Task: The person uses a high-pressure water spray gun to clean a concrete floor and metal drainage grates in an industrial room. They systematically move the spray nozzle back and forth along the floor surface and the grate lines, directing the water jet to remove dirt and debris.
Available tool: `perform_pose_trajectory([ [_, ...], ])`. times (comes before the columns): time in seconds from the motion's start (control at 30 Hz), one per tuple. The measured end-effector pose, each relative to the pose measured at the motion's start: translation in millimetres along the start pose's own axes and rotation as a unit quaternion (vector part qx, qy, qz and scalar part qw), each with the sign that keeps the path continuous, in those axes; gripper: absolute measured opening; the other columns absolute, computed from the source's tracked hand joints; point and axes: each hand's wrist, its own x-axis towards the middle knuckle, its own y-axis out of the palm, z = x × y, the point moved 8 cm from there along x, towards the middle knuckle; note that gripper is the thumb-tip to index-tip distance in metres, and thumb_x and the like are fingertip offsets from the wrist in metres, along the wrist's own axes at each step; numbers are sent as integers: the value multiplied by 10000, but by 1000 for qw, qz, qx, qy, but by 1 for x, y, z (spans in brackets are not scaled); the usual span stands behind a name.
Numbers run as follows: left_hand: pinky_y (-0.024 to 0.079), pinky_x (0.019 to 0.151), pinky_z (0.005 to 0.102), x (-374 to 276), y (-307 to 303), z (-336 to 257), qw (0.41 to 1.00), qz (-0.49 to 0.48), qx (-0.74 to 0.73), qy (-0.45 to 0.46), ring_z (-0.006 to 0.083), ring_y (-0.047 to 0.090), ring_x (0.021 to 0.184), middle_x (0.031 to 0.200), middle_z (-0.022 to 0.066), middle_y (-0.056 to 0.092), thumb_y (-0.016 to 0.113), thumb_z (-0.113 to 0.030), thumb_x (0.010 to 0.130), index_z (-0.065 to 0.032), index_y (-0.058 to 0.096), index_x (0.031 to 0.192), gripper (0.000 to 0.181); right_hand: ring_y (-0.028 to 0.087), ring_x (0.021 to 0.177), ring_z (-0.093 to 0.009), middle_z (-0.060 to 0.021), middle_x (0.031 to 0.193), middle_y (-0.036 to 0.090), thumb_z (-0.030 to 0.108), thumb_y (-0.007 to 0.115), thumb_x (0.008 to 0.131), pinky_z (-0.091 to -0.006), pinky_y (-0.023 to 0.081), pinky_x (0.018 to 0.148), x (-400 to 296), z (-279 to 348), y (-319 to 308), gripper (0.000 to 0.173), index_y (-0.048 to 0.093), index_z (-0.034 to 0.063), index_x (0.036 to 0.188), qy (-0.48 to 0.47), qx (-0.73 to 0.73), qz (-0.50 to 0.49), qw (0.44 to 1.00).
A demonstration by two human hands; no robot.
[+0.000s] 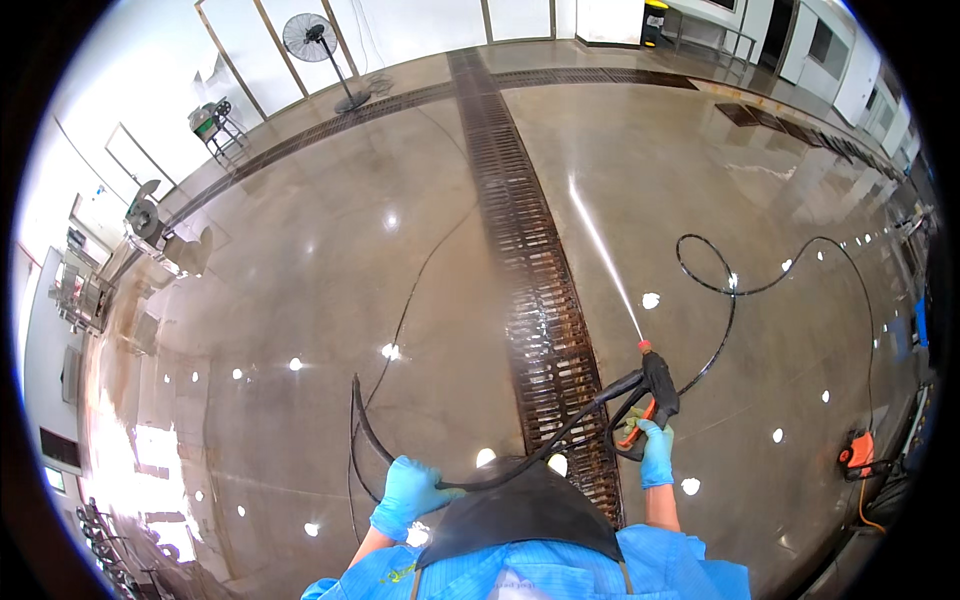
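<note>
In a light blue glove, my right hand [655, 444] grips the black handle and orange trigger of a pressure washer spray gun [661, 386]. A narrow white water jet [600, 244] leaves its red nozzle and points up and ahead over the wet floor. My left hand [411, 487], gloved in the same blue, is closed around a thick black hose [559, 433] that runs across in front of my dark apron [517, 502] to the gun. A loop of the hose hangs left of that hand.
A rusty floor drain grating [540, 300] runs ahead. Thin black hose [731, 300] loops across the floor at right, near an orange machine [861, 454]. A pedestal fan [311, 37] and metal machines [146, 217] stand along the left and far walls.
</note>
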Motion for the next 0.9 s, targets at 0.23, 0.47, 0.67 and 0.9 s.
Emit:
perform_pose_trajectory([
  [0.23,353,465,379,1,-2,-13,999,-46,6,-15,281,474,409,444,95,483,744,-524,558,-98,565,472,470,627,655,-216,-167,844,658,7,516,787,-318,523,609,9,9,4,292,588,-106,1047,-13,22,-14,1000],
  [0.47,392,496,391,-23,5,12,995,90,-9,-38,309,534,484,493,116,531,707,-558,595,-83,605,517,492,649,703,-266,-208,861,656,38,515,745,-372,548,669,29,8,-14,331,595,-140,1012,153,-81,99,980],
  [0.67,428,556,387,-25,-37,34,991,135,13,-20,293,564,554,548,106,563,668,-612,628,-98,628,555,520,641,723,-254,-169,865,659,97,514,782,-358,533,713,23,-41,-4,359,594,-113,1063,241,-39,142,959],
  [0.9,426,531,401,-42,-55,54,993,97,51,-46,322,547,514,520,130,543,664,-601,629,-76,628,543,532,635,696,-235,-158,832,658,52,506,758,-335,535,676,-5,-53,63,354,610,-98,1062,131,-44,146,980],
])
